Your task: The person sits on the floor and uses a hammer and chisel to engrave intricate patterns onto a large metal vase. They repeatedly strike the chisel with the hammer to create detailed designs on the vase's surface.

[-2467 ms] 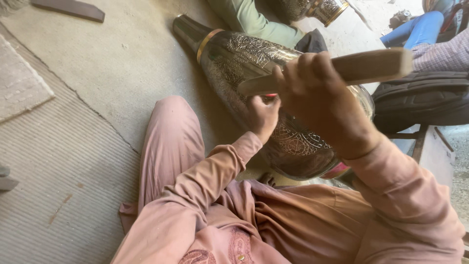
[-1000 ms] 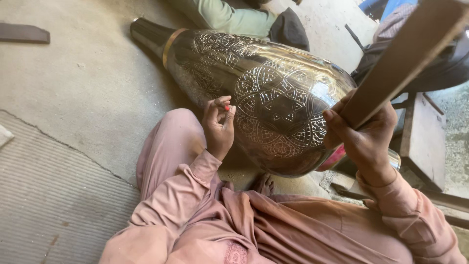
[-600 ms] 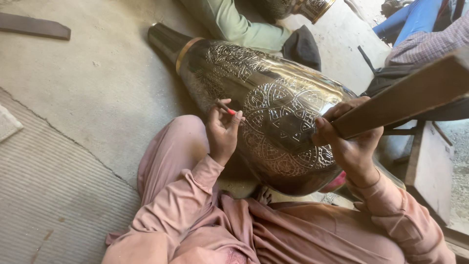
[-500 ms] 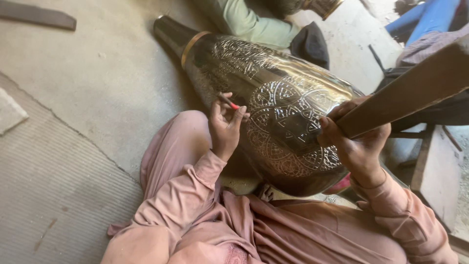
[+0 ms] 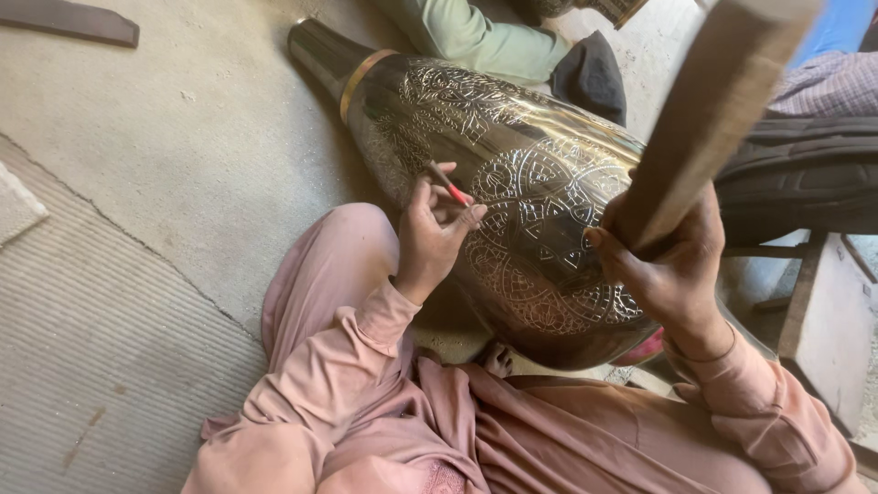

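Head view shows the left hand pinching a thin chisel with a red band, its tip set against the engraved brass vase, fingers closed around the shaft. The right hand is wrapped tight about a wooden mallet, lifted above the vase and tilted up to the right. The vase lies on its side on the concrete floor, its body against the person's pink-clad lap and its dark neck pointing away. The step in hand looks like chasing the pattern: the chisel is placed, and a strike calls for the mallet to meet the chisel's upper end squarely.
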